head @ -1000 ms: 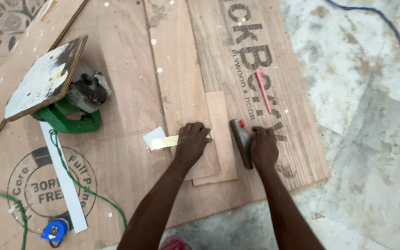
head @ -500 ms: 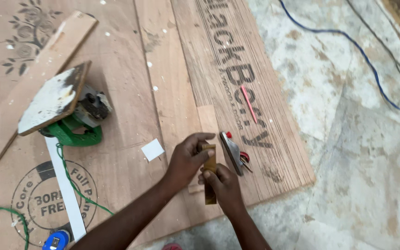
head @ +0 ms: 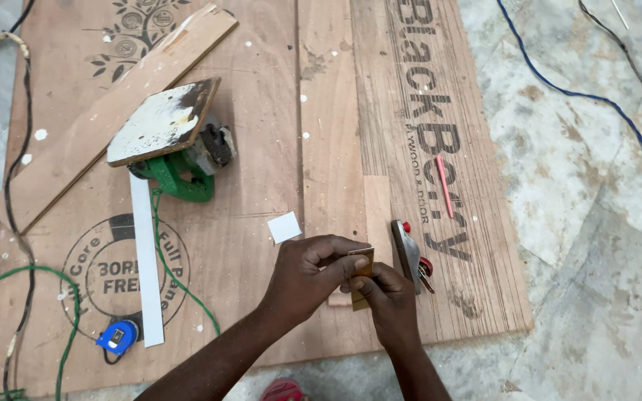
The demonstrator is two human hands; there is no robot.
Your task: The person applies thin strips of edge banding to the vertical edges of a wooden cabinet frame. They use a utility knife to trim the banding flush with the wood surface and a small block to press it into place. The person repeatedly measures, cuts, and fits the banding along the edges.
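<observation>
My left hand [head: 307, 278] and my right hand [head: 389, 301] meet above the plywood sheet [head: 261, 186] and together pinch a small flat yellow-brown piece [head: 362, 273], held upright between the fingertips. Under the hands lies a narrow wooden strip [head: 377, 212] on a longer plank [head: 332, 148]. A dark hand tool with red parts [head: 409, 256] lies just right of my right hand. A small white square [head: 284, 226] lies just left of my left hand.
A green power tool with a paint-smeared board on it [head: 172, 148] sits at the left, with a white strip [head: 146, 260] and a blue tape measure [head: 117, 336] below it. A pink pencil [head: 445, 186] lies on the sheet. A blue cable [head: 596, 96] and a green cable [head: 61, 297] run over the floor.
My left hand lifted off the yellow strip on the board and my right hand left the dark tool. Both hands came together and now hold the small piece up.
</observation>
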